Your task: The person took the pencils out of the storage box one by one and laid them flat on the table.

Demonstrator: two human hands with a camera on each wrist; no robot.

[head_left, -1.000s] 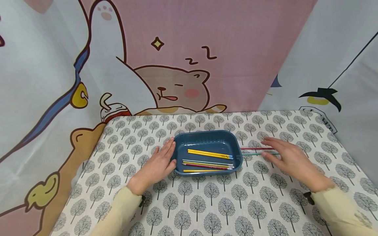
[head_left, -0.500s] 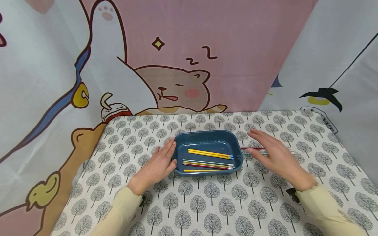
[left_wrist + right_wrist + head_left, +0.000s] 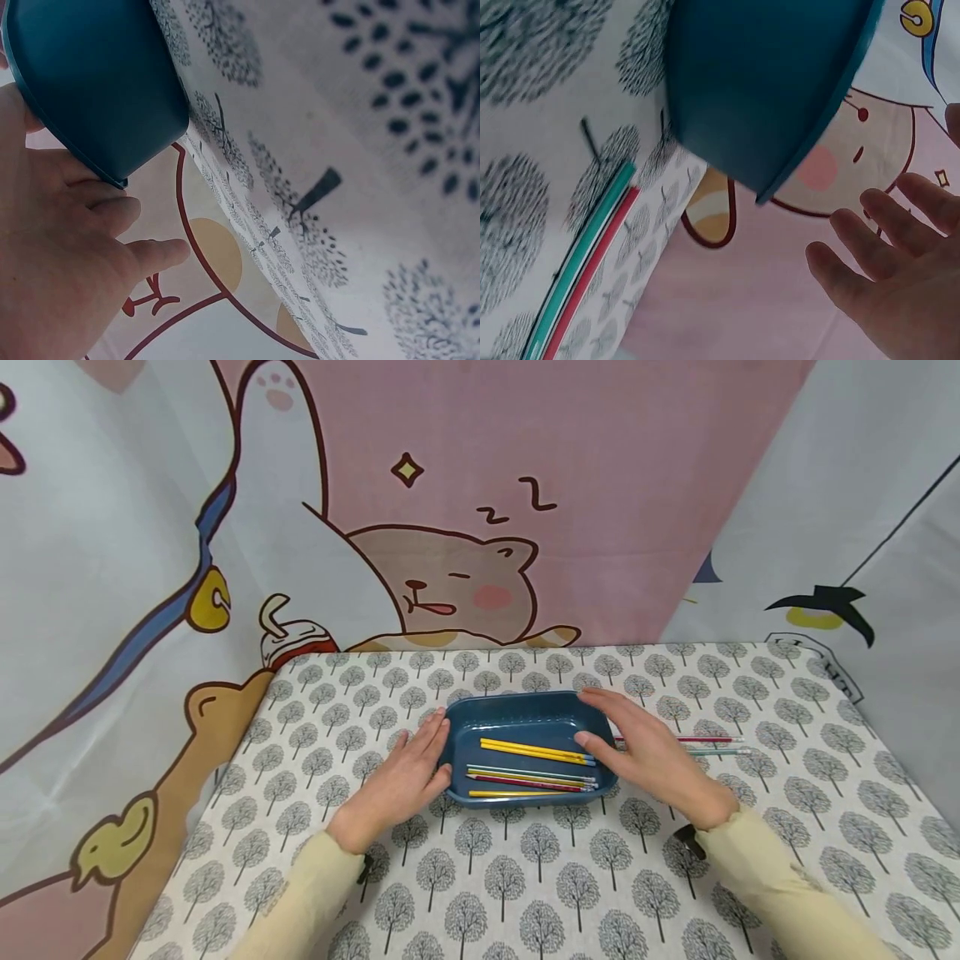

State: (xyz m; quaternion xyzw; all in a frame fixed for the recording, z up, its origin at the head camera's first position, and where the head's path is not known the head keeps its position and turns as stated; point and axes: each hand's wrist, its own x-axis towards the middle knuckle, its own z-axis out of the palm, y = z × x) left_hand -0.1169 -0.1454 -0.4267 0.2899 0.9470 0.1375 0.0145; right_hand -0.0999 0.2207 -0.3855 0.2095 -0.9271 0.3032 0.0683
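A dark blue rectangular tray holds several pencils. Two yellow pencils with blue ends lie in its middle; pale green, yellow and dark red pencils are nearer the front wall, along with another yellow one. My left hand rests against the tray's left end, fingers fairly straight, and the left wrist view shows them at the rim. Over the right end is my right hand, fingers spread and nothing held. In the right wrist view its fingers stand apart from the tray.
Outside the tray on the right, a red pencil and a green pencil lie side by side, partly behind my right hand. The table has a tree-patterned cloth. Cartoon-printed curtains enclose the back and sides.
My right hand has moved left, from above the red and green pencils to the tray's right end. My left hand and the tray have stayed put.
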